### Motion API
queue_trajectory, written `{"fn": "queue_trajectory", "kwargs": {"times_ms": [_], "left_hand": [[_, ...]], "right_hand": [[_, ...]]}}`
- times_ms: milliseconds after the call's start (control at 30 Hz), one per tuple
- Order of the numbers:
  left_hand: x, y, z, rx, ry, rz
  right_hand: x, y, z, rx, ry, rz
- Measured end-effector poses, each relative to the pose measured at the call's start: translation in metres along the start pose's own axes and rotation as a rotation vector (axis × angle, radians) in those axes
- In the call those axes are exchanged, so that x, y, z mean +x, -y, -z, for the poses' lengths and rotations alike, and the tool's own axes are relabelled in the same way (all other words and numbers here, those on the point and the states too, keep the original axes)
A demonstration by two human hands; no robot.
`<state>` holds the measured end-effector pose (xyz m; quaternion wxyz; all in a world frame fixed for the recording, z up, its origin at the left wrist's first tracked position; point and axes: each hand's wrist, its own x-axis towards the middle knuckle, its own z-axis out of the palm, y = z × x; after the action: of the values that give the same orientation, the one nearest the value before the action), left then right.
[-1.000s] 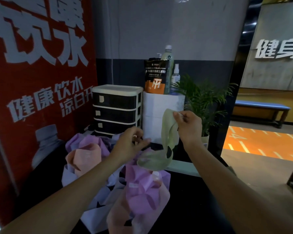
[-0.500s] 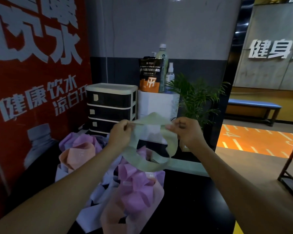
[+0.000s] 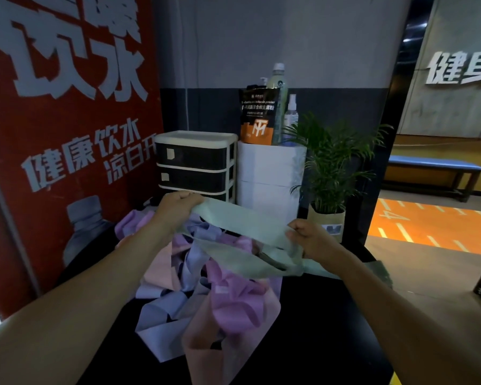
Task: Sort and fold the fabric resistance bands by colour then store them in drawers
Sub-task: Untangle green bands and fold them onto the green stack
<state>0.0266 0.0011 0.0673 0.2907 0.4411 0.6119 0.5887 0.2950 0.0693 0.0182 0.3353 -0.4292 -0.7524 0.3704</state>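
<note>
A pale green fabric band (image 3: 243, 240) is stretched out flat between both hands, above the table. My left hand (image 3: 178, 208) grips its far left end and my right hand (image 3: 310, 238) grips its near right end. Under it lies a heap of bands on the black table (image 3: 317, 329): purple (image 3: 235, 304), lavender blue (image 3: 157, 320) and pink (image 3: 206, 348) ones, tangled together. A small drawer unit (image 3: 196, 165) with white frame and dark drawers stands behind the heap, all drawers shut.
A white box (image 3: 270, 179) stands right of the drawers with a black pouch (image 3: 257, 115), bottles and a spray bottle on top. A potted palm (image 3: 328, 173) sits further right. A red poster wall (image 3: 61, 134) bounds the left side.
My hands have moved apart, pulling the green band from a hanging loop into a flat stretched strip. My left hand, open before, has taken hold of the band's left end.
</note>
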Motion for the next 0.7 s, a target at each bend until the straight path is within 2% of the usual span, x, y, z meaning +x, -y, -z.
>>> {"fn": "queue_trajectory", "kwargs": {"times_ms": [100,167,200,300,333,400,467,567,700], "left_hand": [[-0.001,0.008,0.01,0.015,0.005,0.026],[-0.003,0.012,0.014,0.02,-0.001,0.041],[-0.004,0.013,0.016,0.022,-0.004,0.051],[-0.006,0.012,0.017,-0.013,-0.009,0.064],[-0.006,0.012,0.016,-0.019,-0.01,0.067],[-0.007,0.012,0.015,-0.02,-0.014,0.071],[-0.006,0.014,0.018,-0.015,-0.024,0.073],[-0.003,0.02,0.026,0.05,-0.038,0.074],[-0.004,0.026,0.031,0.062,-0.095,0.098]], "right_hand": [[-0.005,0.004,0.005,0.359,0.001,-0.091],[-0.007,0.006,0.008,0.412,0.049,-0.054],[-0.007,0.004,0.009,0.328,0.063,-0.025],[-0.003,-0.005,0.008,-0.17,0.076,0.03],[0.0,-0.01,0.007,-0.267,0.051,0.023],[0.0,-0.011,0.002,-0.276,-0.059,0.014],[-0.004,-0.006,-0.002,-0.035,-0.152,-0.023],[-0.011,0.008,-0.006,0.473,-0.089,-0.13],[-0.014,0.011,-0.008,0.633,0.09,-0.209]]}}
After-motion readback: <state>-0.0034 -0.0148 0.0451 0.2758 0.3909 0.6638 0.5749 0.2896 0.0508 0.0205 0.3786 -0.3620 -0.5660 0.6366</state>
